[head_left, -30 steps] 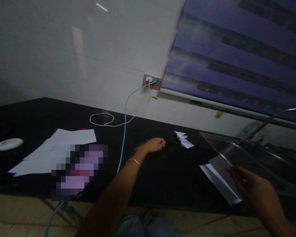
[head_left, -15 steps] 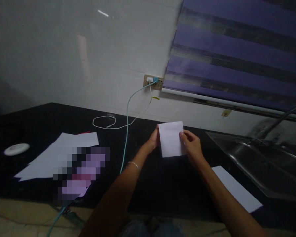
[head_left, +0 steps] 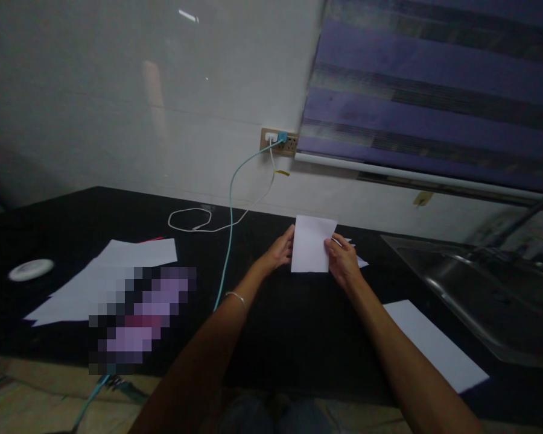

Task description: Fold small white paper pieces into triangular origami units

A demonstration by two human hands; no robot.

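Counter (head_left: 298,343), cable (head_left: 230,208), sink (head_left: 484,307) around held paper (head_left: 311,246)

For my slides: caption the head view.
Over a black countertop, right hand grips a white rectangular paper sheet, left hand at its left edge.

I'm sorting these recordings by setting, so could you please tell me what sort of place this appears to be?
Probably a kitchen: a metal sink with a faucet is set into a black counter against a pale wall.
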